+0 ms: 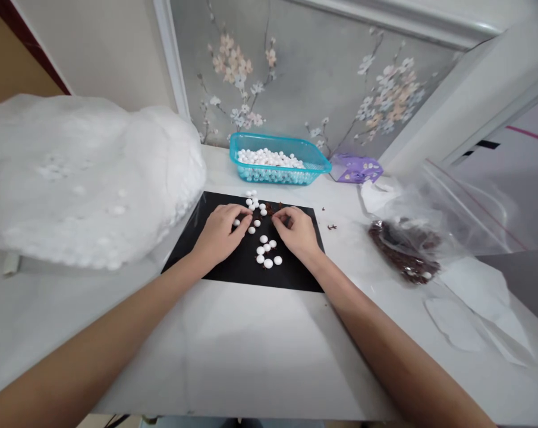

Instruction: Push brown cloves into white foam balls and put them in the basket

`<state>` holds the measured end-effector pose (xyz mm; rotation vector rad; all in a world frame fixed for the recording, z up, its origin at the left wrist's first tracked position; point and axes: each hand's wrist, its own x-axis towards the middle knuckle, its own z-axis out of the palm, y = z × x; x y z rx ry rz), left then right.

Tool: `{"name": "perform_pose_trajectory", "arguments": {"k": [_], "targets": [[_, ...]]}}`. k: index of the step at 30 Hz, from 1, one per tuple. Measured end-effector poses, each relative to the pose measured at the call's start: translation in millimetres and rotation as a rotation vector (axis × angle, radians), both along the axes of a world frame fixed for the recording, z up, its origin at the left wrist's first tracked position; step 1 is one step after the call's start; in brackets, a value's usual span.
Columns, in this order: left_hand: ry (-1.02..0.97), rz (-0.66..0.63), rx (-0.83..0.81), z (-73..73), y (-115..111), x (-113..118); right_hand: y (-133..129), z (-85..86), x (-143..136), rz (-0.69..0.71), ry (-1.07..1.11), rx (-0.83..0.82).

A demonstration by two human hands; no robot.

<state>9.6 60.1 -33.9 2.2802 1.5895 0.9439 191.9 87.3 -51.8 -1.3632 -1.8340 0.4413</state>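
My left hand [222, 233] rests over the left part of a black mat [224, 270], thumb and index fingertips pressed together; whatever they pinch is too small to name. Facing it, my right hand [298, 230] has its thumb and index finger closed beside small dark brown pieces [269, 208], and what is between them is unclear. Several white balls [252, 202] lie between and behind the hands. Nearer to me on the mat, another group of white balls [267, 248] sits close together, with bits of brown showing around them.
At the back stands a blue basket [320, 166] of white balls. A big bag of white balls [94, 178] bulges on the left. On the right are a purple packet [355, 169], a clear bag of brown pieces [402, 249] and white paper [456, 324]. Loose brown bits [332, 227] lie beside the mat.
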Motion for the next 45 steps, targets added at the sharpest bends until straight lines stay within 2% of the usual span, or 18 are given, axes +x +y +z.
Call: {"name": "perform_pose_trajectory", "arguments": {"k": [3, 5, 9, 12, 16, 18, 22, 30, 34, 36, 39, 42, 45], "targets": [[0.130, -0.125, 0.004, -1.9, 10.7, -7.4, 0.2, -1.1, -0.3, 0.070, 0.135, 0.001], [0.165, -0.181, -0.062, -4.5, 19.1, -12.6, 0.9, -2.4, -0.4, 0.095, 0.191, -0.011], [0.095, -0.187, -0.196, -8.3, 27.4, -17.1, 1.5, -3.8, -0.7, 0.053, 0.234, -0.038], [0.096, -0.189, -0.142, -5.9, 24.6, -15.8, 1.1, -3.4, -1.0, 0.027, 0.258, -0.056], [0.110, -0.155, 0.046, 0.1, 18.2, -13.5, 0.8, -2.4, -1.8, 0.017, 0.289, -0.080], [0.134, -0.145, 0.070, 1.0, 16.9, -13.0, 0.8, -2.1, -2.0, 0.013, 0.289, -0.080], [0.156, -0.147, -0.018, -1.5, 18.2, -13.8, 0.5, -1.5, -1.2, 0.010, 0.278, -0.082], [-0.117, 0.014, -0.176, 0.0, 20.7, -18.0, 0.2, 0.4, 0.3, 0.006, 0.322, -0.123], [-0.085, 0.017, -0.183, 0.7, 18.9, -16.7, -1.7, 1.4, 1.1, 0.019, 0.370, -0.149], [-0.102, 0.022, -0.200, 0.9, 16.9, -15.8, -5.3, 2.9, 1.0, 0.063, 0.408, -0.185], [-0.232, 0.010, -0.176, 2.9, 11.9, -12.9, -13.8, 6.4, -0.9, 0.205, 0.496, -0.292], [-0.354, -0.060, -0.135, 6.6, 5.1, -7.2, -21.5, 9.8, -4.1, 0.314, 0.541, -0.381], [-0.391, -0.141, -0.194, 9.1, -0.5, -1.8, -24.6, 12.0, -5.8, 0.370, 0.538, -0.410]]}}
